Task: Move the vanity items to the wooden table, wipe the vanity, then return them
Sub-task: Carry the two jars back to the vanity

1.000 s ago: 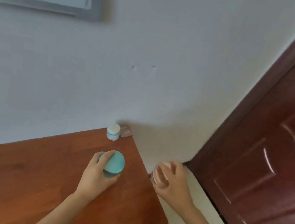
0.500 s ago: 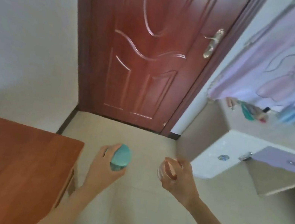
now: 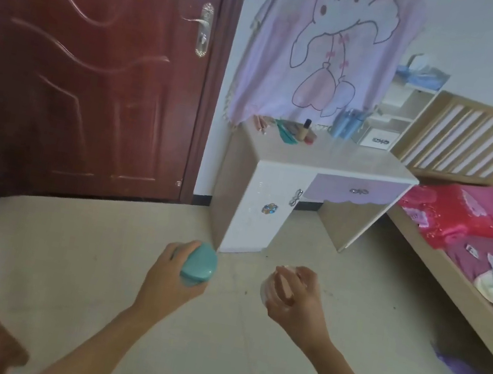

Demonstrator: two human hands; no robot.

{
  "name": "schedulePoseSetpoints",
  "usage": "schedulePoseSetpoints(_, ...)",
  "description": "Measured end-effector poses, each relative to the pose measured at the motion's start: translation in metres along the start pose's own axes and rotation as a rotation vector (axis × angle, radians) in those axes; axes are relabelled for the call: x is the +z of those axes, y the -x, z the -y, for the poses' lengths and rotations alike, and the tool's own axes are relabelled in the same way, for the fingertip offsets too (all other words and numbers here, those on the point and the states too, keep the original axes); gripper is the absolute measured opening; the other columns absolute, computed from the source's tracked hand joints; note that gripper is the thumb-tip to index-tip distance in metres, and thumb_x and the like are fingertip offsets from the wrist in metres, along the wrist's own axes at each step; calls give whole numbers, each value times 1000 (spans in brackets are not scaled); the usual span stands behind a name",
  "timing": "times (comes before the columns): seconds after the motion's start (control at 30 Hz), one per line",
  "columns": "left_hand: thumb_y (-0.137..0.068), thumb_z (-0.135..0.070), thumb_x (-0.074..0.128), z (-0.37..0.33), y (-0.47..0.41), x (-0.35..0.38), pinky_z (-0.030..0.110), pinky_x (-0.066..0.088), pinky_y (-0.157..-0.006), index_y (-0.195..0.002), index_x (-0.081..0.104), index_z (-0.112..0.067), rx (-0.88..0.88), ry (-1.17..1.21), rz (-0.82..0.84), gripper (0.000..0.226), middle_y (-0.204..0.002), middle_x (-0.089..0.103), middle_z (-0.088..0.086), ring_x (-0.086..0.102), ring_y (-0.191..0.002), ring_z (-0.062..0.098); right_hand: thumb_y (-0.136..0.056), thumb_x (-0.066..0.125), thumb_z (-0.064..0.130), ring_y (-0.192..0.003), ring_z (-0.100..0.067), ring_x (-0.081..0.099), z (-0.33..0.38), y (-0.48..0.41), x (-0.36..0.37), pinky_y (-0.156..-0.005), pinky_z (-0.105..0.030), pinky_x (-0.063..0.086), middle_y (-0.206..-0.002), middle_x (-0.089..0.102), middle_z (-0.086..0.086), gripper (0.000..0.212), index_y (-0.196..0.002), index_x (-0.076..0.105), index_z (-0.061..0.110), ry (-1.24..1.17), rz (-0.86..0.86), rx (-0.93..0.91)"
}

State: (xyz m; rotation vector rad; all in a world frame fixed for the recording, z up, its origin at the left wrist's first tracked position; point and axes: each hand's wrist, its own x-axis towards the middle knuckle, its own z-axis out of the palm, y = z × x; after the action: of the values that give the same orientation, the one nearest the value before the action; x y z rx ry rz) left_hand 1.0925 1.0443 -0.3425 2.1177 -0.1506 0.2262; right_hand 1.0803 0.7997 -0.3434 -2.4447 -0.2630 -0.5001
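While both hands hang above the beige floor, the left hand curls round a teal round-lidded jar and the right hand grips a pale pink jar. White-and-lilac vanity stands well ahead, small cosmetics at its back left corner.

Vanity btwn door & bed

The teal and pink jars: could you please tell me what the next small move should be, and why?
Probably step toward the vanity and bring both jars over its bare top. The left hand grips the teal jar, the right hand the pink jar, both over the floor, short of the vanity.
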Motion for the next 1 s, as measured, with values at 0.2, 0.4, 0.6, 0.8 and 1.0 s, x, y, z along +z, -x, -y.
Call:
schedulePoseSetpoints(0.2,-62,-12,83,-55,9,94,10,31,-84,-123,53,-13,-17,24,-20,68,-115,51,5,46,-96,7,-62,67,-16,-76,-33,55,-64,24,-98,-53,-35,53,-101,35,32,59,-94,50,31,-13,-94,-48)
schedulePoseSetpoints(0.4,-61,-13,83,-95,-7,151,6,30,-79,-121,53,-14,20,29,46,68,-112,51,1,47,-95,7,-64,72,0,-81,-35,56,-122,37,-147,-58,-34,55,-89,23,18,50,-102,51,26,52,-204,-21)
schedulePoseSetpoints(0.6,-61,-12,83,-117,-55,187,8,30,-79,-120,55,-14,118,3,89,65,-103,48,-4,50,-94,12,-60,78,-5,-80,-32,55,-157,24,-158,-54,-29,55,-87,23,17,58,-101,50,24,92,-252,4)
schedulePoseSetpoints(0.8,-59,-18,82,-122,-131,234,8,32,-82,-122,54,-16,204,84,142,69,-112,50,-3,41,-93,-6,-62,80,9,-100,-31,54,-226,-17,-159,-72,-36,56,-114,33,2,69,-113,44,38,167,-149,105)
schedulePoseSetpoints(1.0,-58,-28,78,-130,-217,267,12,32,-84,-123,53,-19,211,144,167,71,-113,49,-5,47,-106,7,-61,79,7,-91,-31,54,-263,-95,-169,-67,-38,55,-108,41,-7,66,-112,46,32,194,-175,110)
